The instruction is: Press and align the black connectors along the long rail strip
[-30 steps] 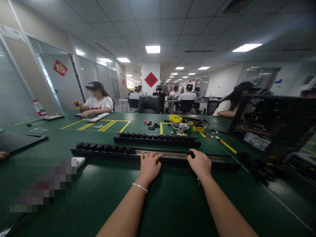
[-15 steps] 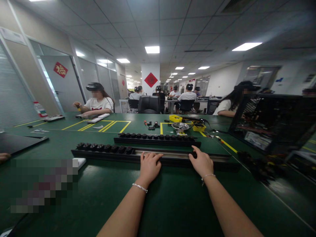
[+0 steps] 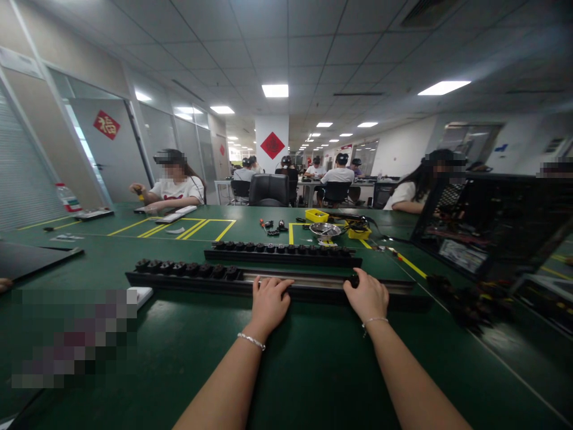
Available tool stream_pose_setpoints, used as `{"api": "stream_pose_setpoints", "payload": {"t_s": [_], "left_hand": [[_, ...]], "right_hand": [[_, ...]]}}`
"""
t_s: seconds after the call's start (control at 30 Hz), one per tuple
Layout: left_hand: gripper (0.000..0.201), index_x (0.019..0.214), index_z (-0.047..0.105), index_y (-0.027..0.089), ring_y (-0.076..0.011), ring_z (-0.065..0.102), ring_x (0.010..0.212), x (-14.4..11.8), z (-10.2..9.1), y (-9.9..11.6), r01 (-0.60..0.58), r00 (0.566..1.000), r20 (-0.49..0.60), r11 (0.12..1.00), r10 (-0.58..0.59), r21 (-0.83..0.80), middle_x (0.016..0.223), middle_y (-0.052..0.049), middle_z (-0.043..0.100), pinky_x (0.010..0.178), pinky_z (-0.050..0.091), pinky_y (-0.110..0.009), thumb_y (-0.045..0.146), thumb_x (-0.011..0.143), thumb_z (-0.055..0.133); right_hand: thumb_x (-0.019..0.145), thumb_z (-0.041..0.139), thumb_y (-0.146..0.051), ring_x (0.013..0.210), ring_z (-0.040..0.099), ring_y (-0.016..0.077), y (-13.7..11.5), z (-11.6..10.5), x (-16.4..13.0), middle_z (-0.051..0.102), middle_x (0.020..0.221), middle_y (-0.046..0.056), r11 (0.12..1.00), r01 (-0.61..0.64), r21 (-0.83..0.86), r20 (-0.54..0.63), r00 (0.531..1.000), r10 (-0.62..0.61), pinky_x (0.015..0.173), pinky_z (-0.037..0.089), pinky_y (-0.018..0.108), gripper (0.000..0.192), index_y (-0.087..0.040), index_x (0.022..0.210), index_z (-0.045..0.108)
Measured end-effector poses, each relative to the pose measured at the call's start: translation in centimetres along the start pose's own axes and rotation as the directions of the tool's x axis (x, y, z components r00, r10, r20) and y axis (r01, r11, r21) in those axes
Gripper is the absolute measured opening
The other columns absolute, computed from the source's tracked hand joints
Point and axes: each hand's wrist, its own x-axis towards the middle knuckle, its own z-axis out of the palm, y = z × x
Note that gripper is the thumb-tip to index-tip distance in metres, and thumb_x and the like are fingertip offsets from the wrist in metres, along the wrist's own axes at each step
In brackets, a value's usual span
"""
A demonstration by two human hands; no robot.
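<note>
A long black channel (image 3: 179, 284) lies crosswise before me, with a row of black socket modules (image 3: 192, 270) seated in its left part and a bare metallic strip showing farther right. My left hand (image 3: 271, 301) rests over the middle of the channel, fingers spread and empty, touching its edge. Near the channel's right part, my right hand (image 3: 369, 294) has its thumb and forefinger curled around a small black socket module (image 3: 354, 280), which is mostly hidden by the fingers. Just behind lies a second black channel (image 3: 286, 255), filled along its length with similar modules.
Beyond the channels are a metal bowl (image 3: 325, 230), yellow bins (image 3: 317, 215) and small tools (image 3: 273, 226). At right, an open computer case (image 3: 470, 239) stands near a dark heap of parts (image 3: 470, 301). Co-workers sit across the green table (image 3: 313, 370).
My right hand has shifted very slightly to the right along the channel, still around the socket module. My left hand stays in place on the channel. The view has turned a little.
</note>
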Motion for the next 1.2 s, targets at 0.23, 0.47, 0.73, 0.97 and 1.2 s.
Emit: {"api": "stream_pose_setpoints", "payload": {"t_s": [0.23,0.47,0.73,0.97,1.2], "left_hand": [[0.036,0.111,0.060,0.038,-0.0184,0.051,0.105,0.00,-0.10,0.09,0.006,1.000,0.015,1.000,-0.006,0.007,0.101,0.003,0.065,0.110,0.012,-0.047,0.023,0.081,0.049],[0.036,0.112,0.060,0.039,-0.0185,0.051,0.105,-0.02,-0.12,0.11,0.000,1.000,0.013,1.000,0.000,0.017,0.101,0.003,0.065,0.110,0.012,-0.047,0.023,0.081,0.049],[0.036,0.111,0.060,0.039,-0.0180,0.051,0.104,-0.03,-0.01,0.05,-0.006,1.000,0.006,1.000,0.006,0.007,0.100,0.003,0.065,0.110,0.012,-0.046,0.023,0.081,0.049],[0.037,0.112,0.060,0.039,-0.0183,0.051,0.104,-0.01,-0.11,0.05,-0.003,1.000,0.010,1.000,0.003,0.011,0.101,0.003,0.065,0.110,0.012,-0.047,0.023,0.081,0.049],[0.036,0.112,0.060,0.038,-0.0186,0.051,0.105,0.00,-0.16,0.08,0.000,1.000,0.018,1.000,0.000,0.005,0.101,0.003,0.065,0.110,0.013,-0.047,0.023,0.081,0.048]], "right_hand": [[0.079,0.039,-0.035,0.116,0.047,0.0236,-0.02,-0.12,-0.04,0.061,0.117,0.008,1.000,-0.012,0.017,0.005,1.000,0.012,0.100,0.027,0.039,0.049,-0.019,0.124,0.049],[0.078,0.042,-0.033,0.114,0.048,0.0230,-0.03,-0.04,0.09,0.062,0.113,0.009,1.000,-0.016,0.019,-0.006,1.000,0.016,0.097,0.029,0.038,0.047,-0.018,0.121,0.051],[0.078,0.042,-0.032,0.113,0.049,0.0238,-0.02,-0.22,0.15,0.062,0.113,0.009,1.000,-0.016,0.022,0.006,1.000,0.016,0.097,0.030,0.038,0.047,-0.018,0.122,0.051],[0.078,0.041,-0.031,0.113,0.050,0.0240,-0.08,-0.54,0.07,0.062,0.114,0.009,0.999,-0.024,0.037,0.020,1.000,0.024,0.097,0.030,0.039,0.047,-0.019,0.123,0.051],[0.079,0.041,-0.033,0.113,0.050,0.0232,0.31,-0.40,0.10,0.061,0.115,0.010,0.999,-0.036,0.035,0.015,0.999,0.036,0.098,0.029,0.040,0.048,-0.018,0.123,0.050]]}}
